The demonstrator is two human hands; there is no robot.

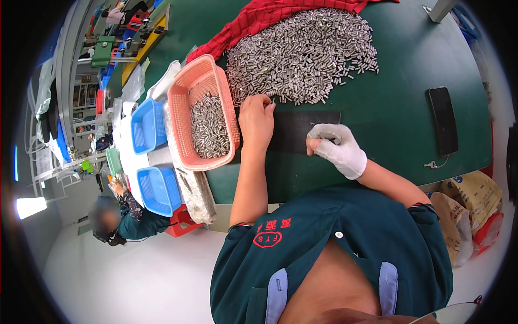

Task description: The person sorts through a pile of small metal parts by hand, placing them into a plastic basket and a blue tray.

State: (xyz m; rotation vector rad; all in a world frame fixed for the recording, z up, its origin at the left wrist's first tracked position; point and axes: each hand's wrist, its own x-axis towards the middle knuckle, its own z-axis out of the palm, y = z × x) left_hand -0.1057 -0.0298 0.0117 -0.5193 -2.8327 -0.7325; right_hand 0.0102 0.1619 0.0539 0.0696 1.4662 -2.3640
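We see a broad heap of short metal pins on the green counter, with more pins lying inside the pink basket to its left. Our bare left hand is the nearer one: its fingers reach the heap's near left edge, just beside the basket's right rim, so the heap spreads ahead of them and off to the right. These fingers are bent and drawn close to the thumb; a small metal glint shows by the tip, but we cannot tell whether a pin is pinched there.

Our gloved right hand sits lower and farther right, over the edge of the dark mat, apart from the heap. Its fingers curl round with the tips pressed to the thumb; we cannot tell if anything is between them. The heap's pins have no shared long axis, pointing every way, and the basket lies left of both hands.
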